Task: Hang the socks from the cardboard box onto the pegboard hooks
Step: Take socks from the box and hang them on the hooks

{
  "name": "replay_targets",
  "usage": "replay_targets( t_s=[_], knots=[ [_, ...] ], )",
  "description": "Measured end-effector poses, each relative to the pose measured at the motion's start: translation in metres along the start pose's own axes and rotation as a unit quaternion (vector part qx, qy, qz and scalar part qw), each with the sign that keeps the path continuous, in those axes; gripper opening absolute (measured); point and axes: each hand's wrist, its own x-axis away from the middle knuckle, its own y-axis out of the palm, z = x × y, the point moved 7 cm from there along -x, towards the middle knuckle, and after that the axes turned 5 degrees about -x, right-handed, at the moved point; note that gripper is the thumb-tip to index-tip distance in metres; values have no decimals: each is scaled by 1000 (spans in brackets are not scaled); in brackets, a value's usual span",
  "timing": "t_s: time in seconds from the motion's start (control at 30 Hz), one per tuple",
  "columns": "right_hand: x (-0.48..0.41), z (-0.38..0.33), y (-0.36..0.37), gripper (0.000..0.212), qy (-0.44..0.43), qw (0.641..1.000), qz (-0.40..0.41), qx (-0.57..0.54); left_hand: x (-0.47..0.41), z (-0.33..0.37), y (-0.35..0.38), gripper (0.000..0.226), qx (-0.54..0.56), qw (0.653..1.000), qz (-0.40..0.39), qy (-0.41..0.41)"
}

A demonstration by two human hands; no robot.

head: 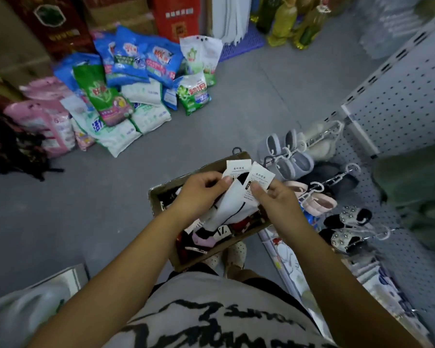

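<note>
Holding white socks with black trim (234, 205) just above the open cardboard box (158, 197), with the left hand (199, 190) pinching one paper label card (237, 168) between thumb and forefinger and the right hand (278, 200) pinching a second card (260, 178) likewise. Printed on both cards: small dark characters, too blurred to read. Packed inside the box: further socks in black, red, pink and white, too tangled to count, including a patterned sock (222, 231) showing a large "Z". Mounted at right: white pegboard (407, 96), with hanging footwear (286, 159) in grey, cream, pink and studded black, overlapping. Heaped on the grey floor (60, 209): over a dozen detergent bags (126, 79), among them a green-and-white bag (195, 94) legibly marked "碧浪". Cropped at the top edge: yellow-green bottles (284, 18). Cut off below: shirt (211, 322) with illegible black brush lettering.
</note>
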Motion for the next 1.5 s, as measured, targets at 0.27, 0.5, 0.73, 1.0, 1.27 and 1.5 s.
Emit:
replay_targets(
  t_s=[0.27, 0.5, 0.73, 1.0, 1.27, 1.5],
  knots=[
    [30, 18, -45, 24, 7, 978, 172, -120, -4, -11, -13, 24, 91, 993, 54, -44],
    [42, 22, -50, 28, 3, 973, 201, -110, -3, -15, -42, 25, 96, 988, 111, -49],
    [56, 9, -67, 21, -10, 970, 232, -73, -3, -3, -40, 25, 104, 990, 92, -38],
    [90, -11, -99, 17, -46, 959, 257, -106, -3, 41, 8, 22, 85, 996, 22, 20],
    [160, -45, -170, 24, -114, 921, 351, -127, 12, 115, 86, 19, 51, 993, -40, 99],
    [246, -65, -235, 19, -175, 899, 386, -112, 59, 170, 195, 18, 9, 980, -106, 166]
  ],
)
